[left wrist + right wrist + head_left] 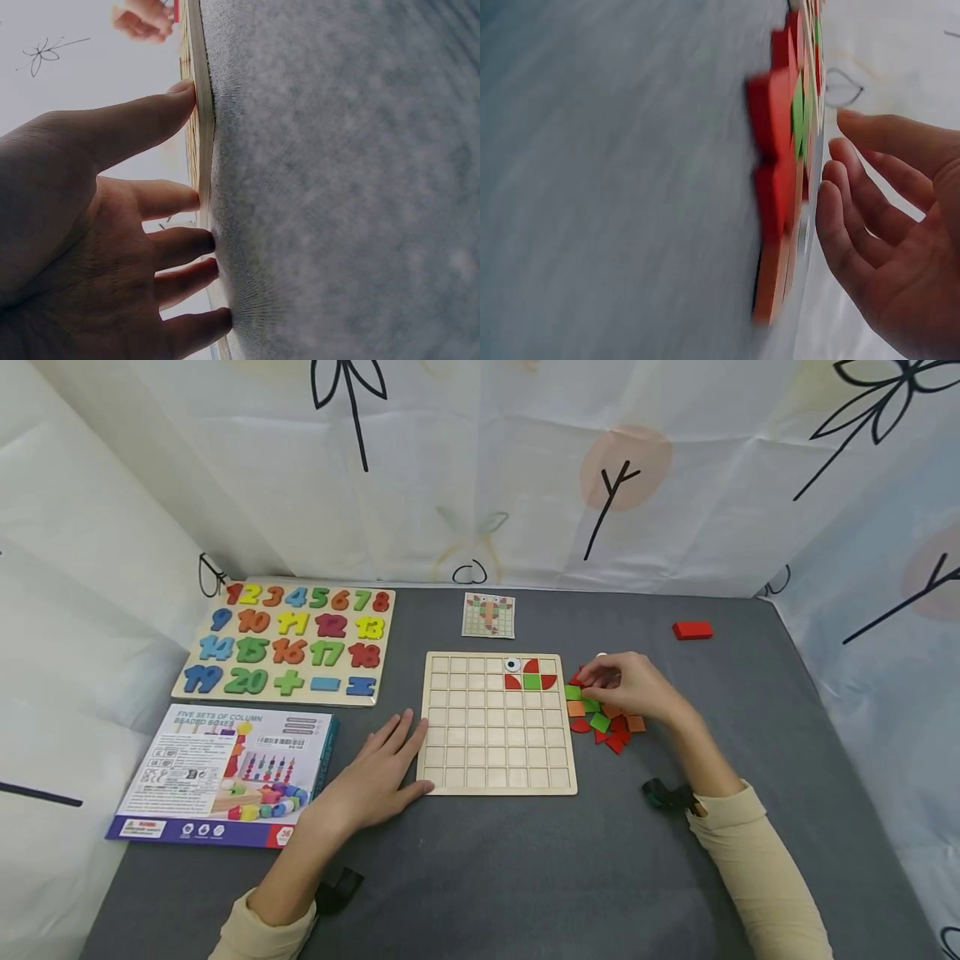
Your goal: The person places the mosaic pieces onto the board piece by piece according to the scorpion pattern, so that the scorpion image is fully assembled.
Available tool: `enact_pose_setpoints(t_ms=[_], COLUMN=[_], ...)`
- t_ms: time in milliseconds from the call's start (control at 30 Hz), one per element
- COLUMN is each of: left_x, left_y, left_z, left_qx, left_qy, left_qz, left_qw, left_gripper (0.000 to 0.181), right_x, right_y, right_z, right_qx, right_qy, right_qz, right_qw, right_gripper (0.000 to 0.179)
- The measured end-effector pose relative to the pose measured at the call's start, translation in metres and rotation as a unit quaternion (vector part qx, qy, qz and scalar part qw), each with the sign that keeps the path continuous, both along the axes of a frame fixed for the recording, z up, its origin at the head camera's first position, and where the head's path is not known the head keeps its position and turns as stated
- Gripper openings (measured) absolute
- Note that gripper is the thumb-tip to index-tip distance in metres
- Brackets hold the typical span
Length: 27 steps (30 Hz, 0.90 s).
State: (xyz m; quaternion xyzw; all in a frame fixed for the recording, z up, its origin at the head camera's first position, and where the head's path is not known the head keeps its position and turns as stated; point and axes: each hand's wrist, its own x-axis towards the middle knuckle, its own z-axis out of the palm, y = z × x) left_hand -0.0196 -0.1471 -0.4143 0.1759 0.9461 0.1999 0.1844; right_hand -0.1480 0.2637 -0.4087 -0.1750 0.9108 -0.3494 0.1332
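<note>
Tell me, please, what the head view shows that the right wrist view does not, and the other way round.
Only the head view shows the left hand, the number board, the printed box, the pattern card and the lone red block. Only the right wrist view shows the right hand from its palm side. Both show that hand, the loose red, green and orange pieces, the grey tabletop and the white backdrop.

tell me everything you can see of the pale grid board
The grid board is a thin, pale, squarish panel, wooden-looking, marked into rows of small cells. It lies flat on the gray table. Toward its far right corner sit a white round piece with a black dot, a green square and three red pieces; the other cells are bare. The left hand touches its left edge with thumb and fingers.
</note>
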Motion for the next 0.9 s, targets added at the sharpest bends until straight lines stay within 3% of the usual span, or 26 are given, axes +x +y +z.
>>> enact_pose_setpoints(t_ms=[333,900], left_x=[0.000,0.000], left_y=[0.000,0.001], left_z=[0.001,0.002], left_qx=[-0.003,0.000], left_qy=[-0.003,-0.004], left_qz=[0.003,0.002], left_qw=[1.0000,1.0000], left_gripper=[0.090,0.090], right_x=[0.011,0.009], right_y=[0.029,0.037], right_z=[0.000,0.001], right_qx=[0.055,0.075], right_qy=[-0.016,-0.012], right_qz=[0.020,0.019], right_qw=[0.9982,0.9969], right_gripper=[0.026,0.029])
